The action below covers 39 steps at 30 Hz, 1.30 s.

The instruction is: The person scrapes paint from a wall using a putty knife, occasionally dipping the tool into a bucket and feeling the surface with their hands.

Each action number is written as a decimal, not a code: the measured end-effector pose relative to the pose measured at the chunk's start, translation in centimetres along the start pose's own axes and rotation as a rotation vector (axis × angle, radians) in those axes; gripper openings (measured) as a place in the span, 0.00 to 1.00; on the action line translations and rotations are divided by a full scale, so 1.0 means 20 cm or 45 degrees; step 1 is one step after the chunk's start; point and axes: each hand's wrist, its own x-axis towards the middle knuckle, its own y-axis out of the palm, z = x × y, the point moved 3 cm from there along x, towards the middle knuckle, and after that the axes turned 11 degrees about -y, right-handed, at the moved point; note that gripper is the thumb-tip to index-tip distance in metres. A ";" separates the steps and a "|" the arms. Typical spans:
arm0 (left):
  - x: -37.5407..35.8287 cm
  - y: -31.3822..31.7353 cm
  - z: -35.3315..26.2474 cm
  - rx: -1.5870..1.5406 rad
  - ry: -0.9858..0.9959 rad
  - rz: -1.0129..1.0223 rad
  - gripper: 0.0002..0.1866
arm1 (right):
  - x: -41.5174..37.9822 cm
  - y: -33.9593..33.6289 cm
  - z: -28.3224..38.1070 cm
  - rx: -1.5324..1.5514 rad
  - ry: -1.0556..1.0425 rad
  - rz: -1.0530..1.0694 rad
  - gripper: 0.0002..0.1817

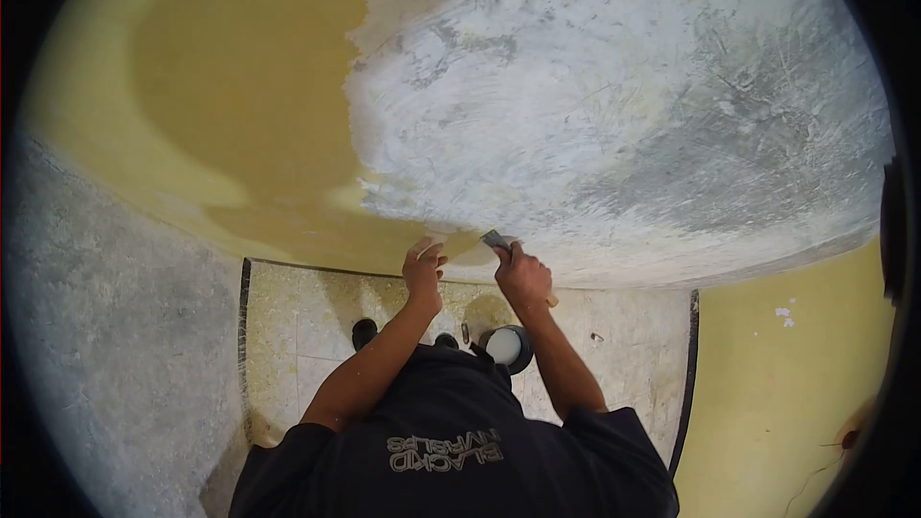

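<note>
My right hand (525,278) is closed round a scraper (495,240). Its flat metal blade points up and left at the wall, and a bit of light handle shows below my fist. A short way to the left, my left hand (423,273) is at the wall with its fingers bent and apart, holding nothing that I can see. Yellow paint (259,67) covers the wall's left part, ending in a ragged edge. To the right lies bare, scuffed white and grey plaster (614,86). The blade is near the low end of the yellow area.
A dark bucket (524,350) with a whitish inside or content stands on the floor (317,326) by my feet. Small flakes dot the floor. A grey wall (125,326) rises at left, a yellow wall (777,374) at right, with a wire low down.
</note>
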 end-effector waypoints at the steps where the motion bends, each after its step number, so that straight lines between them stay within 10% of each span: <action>1: 0.01 0.01 0.02 -0.050 -0.070 -0.062 0.18 | -0.01 0.02 -0.01 0.093 0.012 0.009 0.20; 17: -0.09 0.02 -0.03 -0.013 0.015 -0.009 0.24 | 0.00 0.01 0.06 0.100 -0.003 0.021 0.19; 26: -0.11 -0.02 -0.12 0.029 0.489 -0.076 0.19 | 0.06 0.07 0.21 0.460 -0.039 0.169 0.22; 28: -0.32 0.01 -0.30 0.436 1.445 -0.306 0.17 | 0.00 0.14 0.07 0.646 -0.045 0.114 0.22; 31: -0.52 0.18 -0.51 0.795 2.142 -0.207 0.27 | -0.12 0.18 -0.04 1.097 0.167 0.216 0.21; 39: -0.50 0.63 -0.66 1.803 2.891 -0.436 0.37 | -0.20 0.06 0.16 1.308 -0.045 0.236 0.17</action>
